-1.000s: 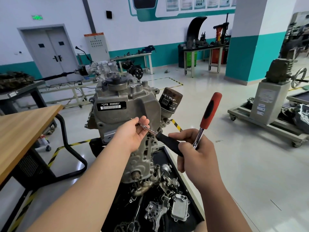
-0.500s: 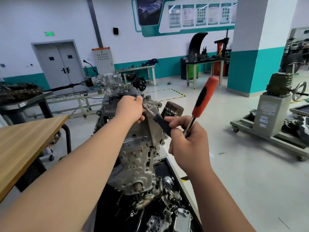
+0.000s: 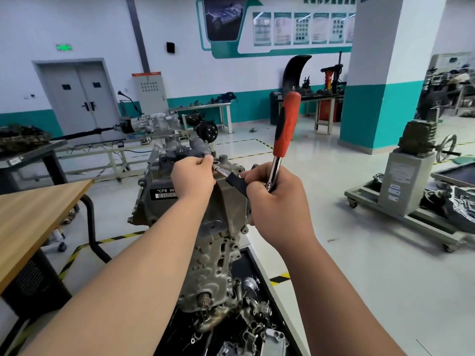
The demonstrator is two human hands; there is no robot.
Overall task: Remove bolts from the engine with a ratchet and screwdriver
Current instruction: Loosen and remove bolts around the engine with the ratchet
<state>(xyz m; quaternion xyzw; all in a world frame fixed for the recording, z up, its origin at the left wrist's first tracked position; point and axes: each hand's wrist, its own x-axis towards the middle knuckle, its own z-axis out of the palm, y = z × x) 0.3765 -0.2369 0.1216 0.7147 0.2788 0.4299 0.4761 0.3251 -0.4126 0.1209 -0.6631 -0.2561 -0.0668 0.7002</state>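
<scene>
Steadying the slim steel screwdriver with the black grip (image 3: 232, 179) at the top of the grey cast-metal engine (image 3: 218, 227).

My left hand (image 3: 192, 177): fingers curled, thumb and forefinger pinching the bare shaft near its tip, tight against the upper housing.

My right hand (image 3: 279, 201): wrapped round two tools at once, the screwdriver's grip and the chrome neck of the red-and-black-handled ratchet (image 3: 286, 124). The ratchet handle stands upward, clear of the engine.

Key relation: the screwdriver's long axis runs from my right fist up and to the left, ending at the left fingertips on the engine top. The tip is hidden behind those fingers, so I cannot tell whether it sits in a bolt head. No bolt shows.

The left hand is nearer the fastener point; the right is just beside it, at the handle end. Turning should probably come from the right, and the ratchet in that fist may cramp the twist.

The engine stands on a black tray (image 3: 246, 263) holding loose metal parts (image 3: 257, 312).
</scene>
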